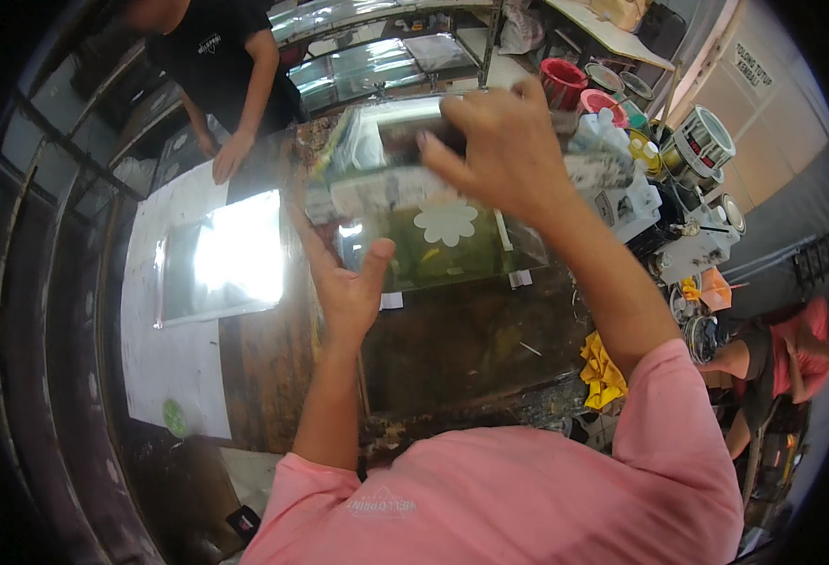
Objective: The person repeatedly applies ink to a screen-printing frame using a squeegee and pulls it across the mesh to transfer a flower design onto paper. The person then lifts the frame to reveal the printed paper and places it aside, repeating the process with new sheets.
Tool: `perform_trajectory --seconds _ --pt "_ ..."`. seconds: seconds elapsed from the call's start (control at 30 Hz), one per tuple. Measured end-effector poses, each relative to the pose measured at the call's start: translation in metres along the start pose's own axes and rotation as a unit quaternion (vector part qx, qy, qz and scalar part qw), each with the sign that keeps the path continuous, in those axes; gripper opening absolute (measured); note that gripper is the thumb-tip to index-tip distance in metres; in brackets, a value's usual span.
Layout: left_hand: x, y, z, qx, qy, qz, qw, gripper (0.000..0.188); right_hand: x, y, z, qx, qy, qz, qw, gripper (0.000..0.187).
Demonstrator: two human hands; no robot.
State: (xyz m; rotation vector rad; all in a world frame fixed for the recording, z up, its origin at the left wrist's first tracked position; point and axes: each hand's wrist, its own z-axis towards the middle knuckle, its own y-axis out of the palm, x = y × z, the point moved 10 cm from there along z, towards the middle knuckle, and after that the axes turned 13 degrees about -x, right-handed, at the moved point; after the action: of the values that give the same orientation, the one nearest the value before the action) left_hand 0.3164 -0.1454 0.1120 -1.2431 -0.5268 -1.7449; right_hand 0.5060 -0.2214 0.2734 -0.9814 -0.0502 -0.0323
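A screen-printing screen [405,254] with olive-green mesh and a pale flower shape [445,226] is in front of me on the dark wooden table. My left hand [347,287] is at its left edge, fingers stretched out and thumb apart; whether they press on the edge is unclear. Above the screen's far part, my right hand [509,141] is bent over with fingers curled and blurred. Between its thumb and fingers shows something dark that I cannot make out. A long pale stained bar [386,191], smeared by motion, crosses just below that hand.
To the left, a shiny clear sheet [188,264] lies partly on a white board [171,377]. A co-worker's hand [234,155] rests at that board's far end. Paint cans [702,141] and jugs crowd the right side, near a crumpled yellow cloth [603,375]. Another person sits far right.
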Motion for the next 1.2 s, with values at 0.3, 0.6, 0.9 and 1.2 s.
perform_trajectory --seconds 0.3,0.6,0.9,1.2 --pt "-0.083 0.034 -0.066 -0.175 -0.160 0.492 0.837 0.121 0.040 -0.021 0.085 -0.021 0.020 0.034 0.999 0.058" --pt "-0.061 -0.069 0.022 0.050 -0.084 0.296 0.950 0.048 0.052 -0.023 0.094 -0.027 0.069 0.014 0.997 0.054" --pt "-0.185 -0.254 0.015 0.008 -0.239 0.470 0.850 0.062 0.064 -0.002 0.079 -0.055 0.055 0.048 0.996 0.058" --pt "-0.208 -0.220 -0.069 -0.111 -0.227 0.599 0.760 0.058 0.046 -0.005 0.068 -0.042 0.048 0.013 0.998 0.064"
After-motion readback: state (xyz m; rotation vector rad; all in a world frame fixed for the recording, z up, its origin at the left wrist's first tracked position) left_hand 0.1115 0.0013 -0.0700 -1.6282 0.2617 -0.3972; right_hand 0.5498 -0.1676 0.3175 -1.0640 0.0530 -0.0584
